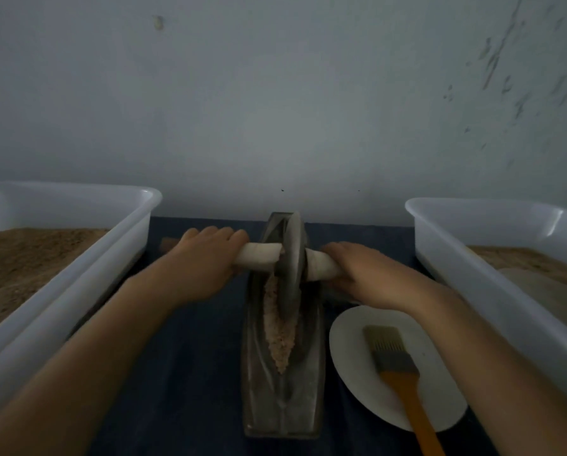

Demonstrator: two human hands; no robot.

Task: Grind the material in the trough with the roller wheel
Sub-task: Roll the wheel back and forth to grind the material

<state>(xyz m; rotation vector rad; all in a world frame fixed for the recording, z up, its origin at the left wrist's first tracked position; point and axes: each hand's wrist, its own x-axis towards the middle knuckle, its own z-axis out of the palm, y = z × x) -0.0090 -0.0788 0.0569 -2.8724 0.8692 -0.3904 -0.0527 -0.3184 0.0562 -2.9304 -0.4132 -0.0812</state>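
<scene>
Grinding is under way: the roller wheel is stood toward the far end of the trough, its cloth-wrapped axle gripped by the left hand and right hand. Material is heaped nearer, so a backward, pressed roll is judged to be needed next.

Under your hands the trough reads as dull grey metal, scuffed and matt, and the roller wheel looks the same worn metal. Its axle is wrapped in pale cloth-like tape. The ground material looks coarse and crumbly. Both tubs are smooth, slightly glossy white plastic. The brush has an orange plastic-looking handle, and the table cover looks dark, matt cloth.
</scene>
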